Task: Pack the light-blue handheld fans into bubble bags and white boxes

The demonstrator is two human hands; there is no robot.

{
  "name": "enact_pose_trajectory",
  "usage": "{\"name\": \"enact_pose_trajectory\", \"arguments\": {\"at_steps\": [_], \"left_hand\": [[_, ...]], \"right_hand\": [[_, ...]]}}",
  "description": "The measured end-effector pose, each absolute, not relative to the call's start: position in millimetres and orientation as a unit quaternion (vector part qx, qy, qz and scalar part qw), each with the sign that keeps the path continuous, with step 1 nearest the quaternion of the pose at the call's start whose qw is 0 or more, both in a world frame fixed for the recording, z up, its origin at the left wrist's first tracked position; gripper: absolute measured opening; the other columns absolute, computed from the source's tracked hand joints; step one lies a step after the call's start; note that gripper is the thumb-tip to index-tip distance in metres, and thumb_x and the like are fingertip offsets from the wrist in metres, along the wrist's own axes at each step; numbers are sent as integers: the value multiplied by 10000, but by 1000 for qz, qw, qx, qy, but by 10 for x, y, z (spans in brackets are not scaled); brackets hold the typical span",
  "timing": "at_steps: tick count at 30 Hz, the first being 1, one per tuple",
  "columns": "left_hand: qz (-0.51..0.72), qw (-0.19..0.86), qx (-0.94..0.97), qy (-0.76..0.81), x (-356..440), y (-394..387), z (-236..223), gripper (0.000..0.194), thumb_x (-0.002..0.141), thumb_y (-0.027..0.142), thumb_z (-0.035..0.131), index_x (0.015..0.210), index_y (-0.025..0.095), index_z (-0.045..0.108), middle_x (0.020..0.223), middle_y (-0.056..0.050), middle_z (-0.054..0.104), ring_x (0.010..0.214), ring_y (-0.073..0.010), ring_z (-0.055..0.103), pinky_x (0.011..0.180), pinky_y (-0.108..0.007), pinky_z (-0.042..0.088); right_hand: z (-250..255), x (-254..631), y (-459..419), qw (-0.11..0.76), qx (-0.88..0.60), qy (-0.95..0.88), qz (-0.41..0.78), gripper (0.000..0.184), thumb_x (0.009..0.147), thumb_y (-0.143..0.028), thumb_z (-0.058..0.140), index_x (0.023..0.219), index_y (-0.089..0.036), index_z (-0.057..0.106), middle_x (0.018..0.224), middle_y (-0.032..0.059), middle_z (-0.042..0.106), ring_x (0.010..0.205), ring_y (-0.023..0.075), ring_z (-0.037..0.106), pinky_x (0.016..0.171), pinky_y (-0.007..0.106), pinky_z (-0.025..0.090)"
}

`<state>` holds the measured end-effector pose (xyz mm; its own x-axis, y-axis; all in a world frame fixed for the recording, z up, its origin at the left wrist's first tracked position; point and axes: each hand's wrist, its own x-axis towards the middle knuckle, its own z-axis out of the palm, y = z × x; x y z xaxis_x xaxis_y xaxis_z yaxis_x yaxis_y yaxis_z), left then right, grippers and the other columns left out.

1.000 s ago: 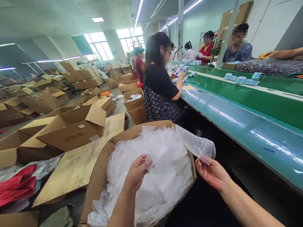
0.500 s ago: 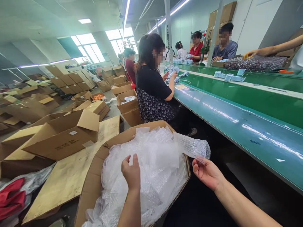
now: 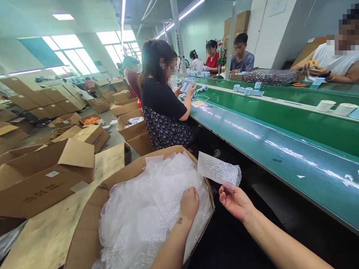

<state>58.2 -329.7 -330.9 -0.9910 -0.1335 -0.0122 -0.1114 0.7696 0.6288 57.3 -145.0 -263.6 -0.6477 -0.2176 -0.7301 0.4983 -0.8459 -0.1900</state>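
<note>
Right hand [image 3: 234,201]: thumb and fingers pinched on the lower edge of one bubble-wrap bag [image 3: 218,169], near its right end; palm partly turned up. Bag held in the air, roughly level, its right end rounded and bulging, its left end flat and near the right rim of the box. Left hand [image 3: 190,201]: over the right part of the pile [image 3: 134,209], back of the hand toward the camera, fingers bent inward. Fingertips hidden; cannot tell whether they grasp a sheet. Pile: white, translucent bubble wrap, heaped loosely in the box [image 3: 81,231], whose brown wall shows along the left side. Right of the box, a green belt [image 3: 303,130] runs away at a slant, with a glossy blue-green ledge [image 3: 252,136] along its near side. One white scrap [image 3: 301,176] on the ledge. Beyond the box, a seated co-worker [image 3: 165,101] in a black top holds a pale blue device [image 3: 186,86] in both hands. Farther along the line, pale blue parts [image 3: 248,90]; toward the right, two white cups [image 3: 325,105] side by side. Left of the box: a board [image 3: 33,243] and a large open carton [image 3: 36,190].
</note>
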Motion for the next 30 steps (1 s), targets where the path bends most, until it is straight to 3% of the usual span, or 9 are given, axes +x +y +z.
{"name": "enact_pose_trajectory", "arguments": {"at_steps": [3, 8, 13, 16, 19, 23, 26, 30], "left_hand": [[-391, 32, 75, -917, 637, -3485, -3128, 236, 855, 270, 391, 863, 173, 605, 834, -64, 658, 800, -189, 621, 772, -329, 481], [-631, 86, 151, -756, 808, -3697, -2681, 276, 703, 359, 626, 891, 157, 624, 751, -18, 637, 682, -140, 579, 627, -258, 485], [-671, 55, 163, -721, 917, -3780, -2405, 312, 689, 384, 656, 894, 149, 661, 874, -40, 633, 659, -119, 555, 610, -280, 527], [-602, 68, 85, -791, 1006, -3836, -2348, 226, 800, 354, 539, 882, 173, 648, 913, -49, 605, 773, -162, 586, 665, -331, 566], [-431, 97, -62, -895, 1117, -3862, -2364, 212, 829, 198, 443, 894, 188, 644, 1062, -87, 593, 1002, -209, 578, 847, -370, 532], [-214, 22, -124, -969, 1205, -3781, -2511, 305, 791, 62, 365, 889, 158, 637, 996, -116, 612, 923, -209, 600, 835, -363, 517], [-133, -40, -84, -987, 1203, -3696, -2647, 332, 799, 40, 332, 887, 140, 636, 931, -121, 618, 888, -228, 593, 801, -378, 509], [-128, -56, -76, -987, 1189, -3632, -2754, 340, 816, 59, 350, 964, 152, 642, 927, -125, 630, 922, -241, 588, 817, -376, 490]], "right_hand": [[-2640, 540, -1388, 184, 369, 170, -895, 150, 860, -53, 472, 756, -157, 500, 588, -8, 568, 522, 78, 588, 437, 150, 474], [-2620, 518, -1455, 206, 359, 164, -895, 157, 863, -61, 479, 745, -158, 514, 584, -8, 571, 516, 71, 582, 437, 142, 474], [-2608, 531, -1570, 214, 324, 270, -881, 160, 731, -71, 666, 773, -164, 543, 646, -15, 592, 561, 73, 606, 451, 124, 482], [-2524, 457, -1551, 177, 225, 401, -870, 314, 646, -174, 763, 894, -202, 572, 795, -15, 627, 652, 119, 645, 463, 171, 506], [-2392, 330, -1520, 132, 98, 500, -850, 411, 636, -261, 760, 1008, -255, 585, 922, -16, 634, 738, 146, 636, 543, 239, 531], [-2330, 291, -1641, 96, -18, 557, -825, 257, 640, -212, 726, 889, -202, 664, 811, -10, 635, 707, 104, 559, 625, 211, 458], [-2440, 417, -1833, 119, -6, 532, -838, 207, 624, -209, 725, 821, -186, 665, 746, -11, 620, 643, 93, 521, 592, 206, 406], [-2660, 597, -2014, 155, 60, 505, -847, 221, 624, -211, 706, 835, -197, 641, 730, -22, 609, 630, 93, 516, 603, 208, 399]]}}
